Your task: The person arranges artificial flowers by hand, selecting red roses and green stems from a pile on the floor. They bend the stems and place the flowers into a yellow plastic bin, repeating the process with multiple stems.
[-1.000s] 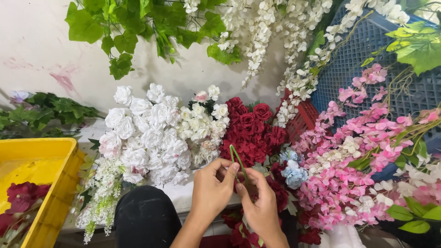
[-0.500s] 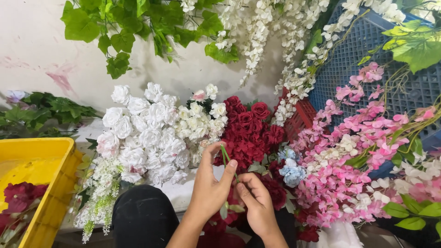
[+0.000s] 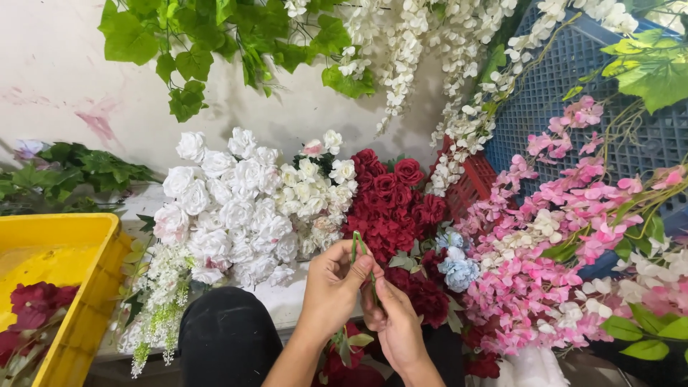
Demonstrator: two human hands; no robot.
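A pale, stained wall (image 3: pixel 64 79) stood behind a low ledge crowded with artificial flowers, seen from the head camera looking down. Green ivy leaves (image 3: pixel 193 36) and strands of white blossom (image 3: pixel 408 50) hung from above. Against the wall sat a mound of white roses (image 3: pixel 222 208), with a bunch of dark red roses (image 3: pixel 390 204) just beside it on the right. Further right, sprays of pink blossom (image 3: pixel 566 215) leaned in front of a blue plastic crate (image 3: pixel 545 93), and a red crate (image 3: pixel 469 186) showed between the red roses and the pink sprays. A small pale blue flower cluster (image 3: pixel 459 269) lay near the hands. At the left edge, a yellow tub (image 3: pixel 86 287) held dark red blooms, with leafy greenery (image 3: pixel 79 168) behind it.

Low in the centre, the left hand (image 3: pixel 331 287) was closed, pinching a thin green stem (image 3: pixel 356 247) that stood up between thumb and fingers in front of the red roses. The right hand (image 3: pixel 394 322) touched the left from below, fingers curled around the lower part of the same stem. A dark-clad knee (image 3: pixel 226 337) rested beneath the ledge.
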